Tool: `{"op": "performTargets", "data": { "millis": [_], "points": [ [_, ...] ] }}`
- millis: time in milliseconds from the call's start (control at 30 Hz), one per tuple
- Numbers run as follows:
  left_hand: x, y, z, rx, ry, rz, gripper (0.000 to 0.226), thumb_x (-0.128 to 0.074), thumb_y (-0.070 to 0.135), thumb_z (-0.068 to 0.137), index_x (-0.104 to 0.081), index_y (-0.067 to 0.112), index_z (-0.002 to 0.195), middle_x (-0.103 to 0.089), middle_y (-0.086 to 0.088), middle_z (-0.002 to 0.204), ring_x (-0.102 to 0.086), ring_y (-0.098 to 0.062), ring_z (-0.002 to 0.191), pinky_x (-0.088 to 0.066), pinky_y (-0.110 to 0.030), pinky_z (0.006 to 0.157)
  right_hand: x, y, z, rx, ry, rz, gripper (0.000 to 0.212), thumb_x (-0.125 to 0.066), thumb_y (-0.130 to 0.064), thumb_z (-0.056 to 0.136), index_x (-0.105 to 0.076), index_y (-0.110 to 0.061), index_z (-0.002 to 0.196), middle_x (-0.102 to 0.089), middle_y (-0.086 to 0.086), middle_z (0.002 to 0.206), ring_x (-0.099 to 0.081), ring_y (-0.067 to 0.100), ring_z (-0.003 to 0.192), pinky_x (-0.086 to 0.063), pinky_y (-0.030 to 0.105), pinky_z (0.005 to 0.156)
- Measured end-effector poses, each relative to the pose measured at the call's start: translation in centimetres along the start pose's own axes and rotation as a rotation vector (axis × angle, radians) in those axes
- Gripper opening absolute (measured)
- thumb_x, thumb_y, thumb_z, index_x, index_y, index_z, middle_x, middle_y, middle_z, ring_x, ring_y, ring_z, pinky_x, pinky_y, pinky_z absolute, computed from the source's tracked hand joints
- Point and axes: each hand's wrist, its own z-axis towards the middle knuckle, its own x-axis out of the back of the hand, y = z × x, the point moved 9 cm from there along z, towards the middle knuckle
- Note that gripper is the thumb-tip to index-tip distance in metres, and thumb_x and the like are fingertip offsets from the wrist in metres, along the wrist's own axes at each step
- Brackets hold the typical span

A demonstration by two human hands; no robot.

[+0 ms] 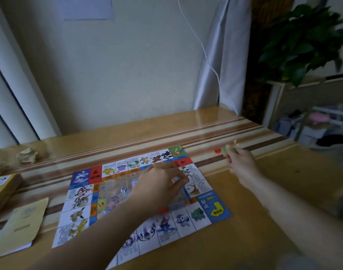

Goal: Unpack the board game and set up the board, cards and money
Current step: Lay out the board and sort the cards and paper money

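Booklet (20, 227): lies closed on the bench (235, 240), just left of the game board's near corner; out of the box but not in use.
Game board (178, 223): unfolded and flat, picture side up. I'd call this part of the setup done.
Left hand (159, 184): hovers over the right half of the game board with fingers curled into a pinch. Something small and reddish shows at the fingertips, but I can't tell if it is held.
Die (123, 190): sits on the middle panel of the game board, just left of that hand.
Yellow box (2, 190): well left of the game board, cut off by the picture's edge; its contents are hidden.
Right hand (240, 160): reaches past the game board's far right corner, fingertips pinching what looks like a green token (224, 149), though it is blurred.
Red token (217, 151): on the bench just beside the green one, off the game board.
Crumpled paper (27, 155): beyond the game board's far left corner, likely discarded wrapping.
Cards and money: none laid out anywhere I can see, so most of the setup looks still to come.
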Motion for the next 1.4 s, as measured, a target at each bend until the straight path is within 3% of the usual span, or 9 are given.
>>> {"op": "performTargets", "data": {
  "millis": [67,200,467,700,1000,1167,1233,1300,1400],
  "points": [
    [-0.5,-0.2,0.2,0.018,-0.029,0.021,0.027,-0.045,0.037,0.097,-0.064,0.03,0.114,-0.058,0.014,0.118,-0.056,-0.006,0.101,-0.045,-0.03,0.09,-0.3,-1.4,1.2,0.36,-0.062,-0.707,0.033,-0.043,-0.023,0.101,-0.053,-0.01,0.072,-0.049,0.003,0.064,-0.044,0.016,0.056,-0.028,0.026,0.05],
    [-1.3,-0.9,0.7,0.044,-0.07,0.046,0.027,-0.045,0.034,0.097,-0.063,0.032,0.117,-0.056,0.015,0.121,-0.056,-0.004,0.098,-0.045,-0.024,0.088,-1.3,1.5,2.8,0.438,-0.216,-1.112,0.021,-0.039,-0.019,0.101,-0.049,-0.012,0.084,-0.052,0.003,0.088,-0.051,0.019,0.084,-0.033,0.029,0.065],
    [-2.0,-1.5,1.2,0.057,-0.088,0.025,0.027,-0.047,0.029,0.097,-0.062,0.031,0.119,-0.056,0.016,0.121,-0.058,-0.003,0.099,-0.043,-0.021,0.09,-1.0,2.2,2.6,0.577,-0.203,-0.986,0.007,-0.054,-0.018,0.094,-0.057,-0.012,0.093,-0.048,-0.003,0.1,-0.044,0.017,0.103,-0.036,0.026,0.086],
    [-1.2,-1.9,1.0,0.046,-0.036,-0.03,0.025,-0.05,0.026,0.095,-0.067,0.031,0.112,-0.06,0.017,0.116,-0.059,-0.003,0.096,-0.052,-0.03,0.083,-0.3,1.5,1.7,0.572,-0.24,-0.895,0.02,-0.064,-0.028,0.088,-0.061,-0.019,0.105,-0.046,-0.013,0.106,-0.046,0.009,0.108,-0.038,0.024,0.094],
    [1.0,-4.0,-1.3,0.105,0.013,-0.059,0.021,-0.055,0.024,0.094,-0.068,0.028,0.109,-0.061,0.014,0.112,-0.061,-0.007,0.095,-0.052,-0.032,0.084,-1.5,-2.7,-0.9,0.619,-0.224,-0.793,0.023,-0.071,-0.027,0.082,-0.062,-0.021,0.102,-0.053,-0.011,0.107,-0.048,0.011,0.111,-0.038,0.027,0.094],
    [1.7,-6.7,-4.2,0.184,-0.004,-0.005,0.023,-0.054,0.033,0.094,-0.065,0.031,0.114,-0.058,0.011,0.121,-0.058,-0.01,0.104,-0.048,-0.03,0.086,-7.3,-3.8,-5.4,0.503,-0.429,-0.681,0.02,-0.061,-0.032,0.09,-0.059,-0.023,0.107,-0.058,-0.011,0.101,-0.056,0.011,0.099,-0.046,0.025,0.085],
    [1.9,-7.5,-5.6,0.202,0.005,0.01,0.028,-0.053,0.035,0.094,-0.061,0.032,0.12,-0.055,0.011,0.126,-0.054,-0.011,0.111,-0.046,-0.031,0.09,-9.7,-2.9,-7.1,0.388,-0.553,-0.718,0.04,-0.053,-0.041,0.093,-0.05,-0.023,0.128,-0.054,-0.007,0.124,-0.052,0.014,0.114,-0.044,0.028,0.094],
    [1.1,-8.0,-7.1,0.212,-0.059,0.037,0.041,-0.049,0.048,0.092,-0.05,0.036,0.131,-0.045,0.012,0.136,-0.041,-0.013,0.126,-0.038,-0.034,0.103,-11.7,-1.5,-8.8,0.329,-0.688,-0.786,0.062,-0.047,-0.047,0.094,-0.025,-0.024,0.148,-0.032,-0.006,0.151,-0.033,0.016,0.137,-0.032,0.032,0.109],
    [-0.9,-8.7,-9.6,0.256,-0.229,0.023,0.086,-0.024,0.088,0.069,-0.015,0.048,0.144,-0.011,0.012,0.154,-0.004,-0.016,0.144,-0.02,-0.048,0.116,-13.9,0.7,-10.8,0.304,-0.828,-0.851,0.079,-0.041,-0.054,0.094,0.013,-0.037,0.149,-0.005,-0.011,0.158,-0.011,0.014,0.146,-0.018,0.038,0.118]
  ]
}}
